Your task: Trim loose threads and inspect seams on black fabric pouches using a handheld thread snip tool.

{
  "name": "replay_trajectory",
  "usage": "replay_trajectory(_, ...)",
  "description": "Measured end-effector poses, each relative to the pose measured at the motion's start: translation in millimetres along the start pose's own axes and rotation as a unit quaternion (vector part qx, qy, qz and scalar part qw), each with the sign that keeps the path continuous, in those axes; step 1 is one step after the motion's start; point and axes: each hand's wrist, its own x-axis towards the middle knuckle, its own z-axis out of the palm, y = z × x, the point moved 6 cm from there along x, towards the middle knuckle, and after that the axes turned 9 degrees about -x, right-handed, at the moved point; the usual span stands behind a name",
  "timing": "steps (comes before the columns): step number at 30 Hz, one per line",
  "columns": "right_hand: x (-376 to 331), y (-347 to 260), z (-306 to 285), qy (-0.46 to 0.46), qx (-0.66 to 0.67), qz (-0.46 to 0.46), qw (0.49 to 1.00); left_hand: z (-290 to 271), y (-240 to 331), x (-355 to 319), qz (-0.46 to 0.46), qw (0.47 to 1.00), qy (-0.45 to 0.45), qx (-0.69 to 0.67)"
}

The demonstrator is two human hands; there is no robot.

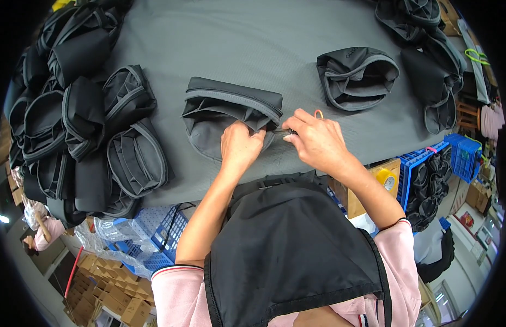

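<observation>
Left hand (241,146) gripping one open black pouch (206,133), lying mid-worktop (225,38); right hand (316,137) gripping one small orange-looped tool (319,114) at pouch's right edge. One second pouch (348,82) lying apart, right. Two pouch piles, left pile (84,117) and right pile (430,68), crowding sides, overlapping, hard to count. Left fingers hiding partly.

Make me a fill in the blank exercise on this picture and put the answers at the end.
1. The small tool with the orange loop is in the person's ____ hand.
2. The larger pile of pouches lies on the picture's ____ side.
3. The person's short sleeves are ____.
4. The crate beyond the right elbow is ____.

Answers: right; left; pink; blue.
</observation>
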Motion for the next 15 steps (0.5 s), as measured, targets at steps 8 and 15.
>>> replay_trajectory(8, 4.4, 0.4, -1.8, -0.008, -0.032, -0.026, 0.999, -0.6, 1.9, -1.4, -0.003, 1.000, 0.001, -0.016)
replay_trajectory(15, 4.5, 1.8, -1.2, -0.026, -0.005, -0.020, 0.999, -0.4, 0.5, -0.3, 0.014, 1.000, 0.008, -0.009)
